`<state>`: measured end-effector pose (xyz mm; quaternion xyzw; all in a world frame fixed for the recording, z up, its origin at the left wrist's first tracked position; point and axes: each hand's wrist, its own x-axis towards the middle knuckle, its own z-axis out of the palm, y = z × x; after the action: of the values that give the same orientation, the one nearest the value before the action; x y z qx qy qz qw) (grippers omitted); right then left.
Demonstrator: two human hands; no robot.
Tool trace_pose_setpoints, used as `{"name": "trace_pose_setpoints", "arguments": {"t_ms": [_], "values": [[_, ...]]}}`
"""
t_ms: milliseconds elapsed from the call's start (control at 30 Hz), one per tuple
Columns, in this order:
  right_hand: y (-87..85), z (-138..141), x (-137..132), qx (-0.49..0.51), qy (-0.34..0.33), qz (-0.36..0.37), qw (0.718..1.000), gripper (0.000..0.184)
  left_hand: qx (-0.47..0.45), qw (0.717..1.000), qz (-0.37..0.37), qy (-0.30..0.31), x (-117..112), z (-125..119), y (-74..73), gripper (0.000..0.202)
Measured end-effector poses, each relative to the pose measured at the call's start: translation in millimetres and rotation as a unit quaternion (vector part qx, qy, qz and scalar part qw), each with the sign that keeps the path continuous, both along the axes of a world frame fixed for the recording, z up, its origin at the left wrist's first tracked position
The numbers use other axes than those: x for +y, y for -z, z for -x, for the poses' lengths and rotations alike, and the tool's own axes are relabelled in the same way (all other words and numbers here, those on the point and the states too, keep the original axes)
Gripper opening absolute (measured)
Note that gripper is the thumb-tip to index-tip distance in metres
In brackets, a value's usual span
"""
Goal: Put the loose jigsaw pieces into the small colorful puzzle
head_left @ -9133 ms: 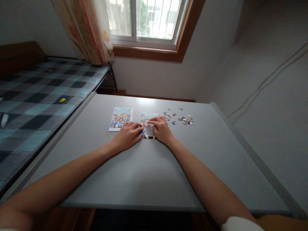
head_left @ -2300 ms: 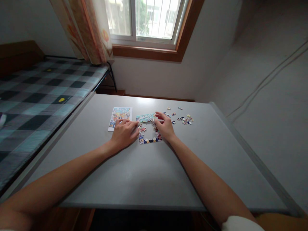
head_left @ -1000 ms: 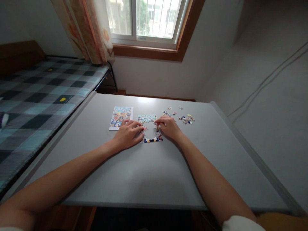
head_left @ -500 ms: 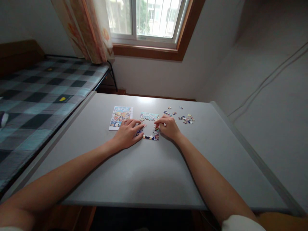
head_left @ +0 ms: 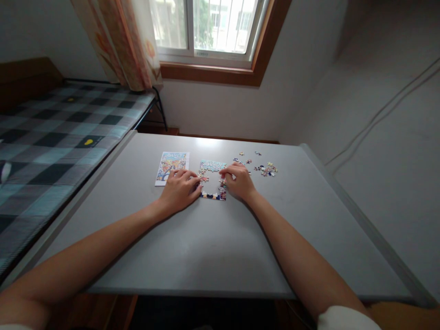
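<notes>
The hollow puzzle (head_left: 213,165), toward the far edge of the counter (head_left: 206,247), could split if left hand (head_left: 181,188) and right hand (head_left: 239,182) press unevenly; whether either half-curled grip pinches anything is unclear.

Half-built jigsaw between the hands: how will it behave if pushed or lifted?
The jigsaw probably slides easily, lying flat on a smooth-looking tabletop. Lifted by one edge, it would likely sag or break apart, being interlocked pieces around an open middle. Tipping seems unlikely: it's thin.

My head camera looks forward and down, set back enough to frame my left hand (head_left: 180,189), right hand (head_left: 240,182), the table (head_left: 192,250) and window (head_left: 220,27).
</notes>
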<state>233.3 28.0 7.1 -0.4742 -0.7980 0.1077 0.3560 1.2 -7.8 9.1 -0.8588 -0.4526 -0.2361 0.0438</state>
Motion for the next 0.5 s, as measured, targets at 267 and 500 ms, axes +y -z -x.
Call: {"name": "trace_pose_setpoints", "arguments": {"t_ms": [267, 500], "values": [[0.1, 13, -12, -0.133, -0.046, -0.001, 0.99, 0.024, -0.013, 0.996, 0.007, 0.085, 1, -1, -0.3, 0.021], [3.9, 11, -10, -0.13, -0.04, -0.004, 0.991, 0.022, -0.014, 0.996, 0.012, 0.082, 2, -1, 0.7, 0.02]]}}
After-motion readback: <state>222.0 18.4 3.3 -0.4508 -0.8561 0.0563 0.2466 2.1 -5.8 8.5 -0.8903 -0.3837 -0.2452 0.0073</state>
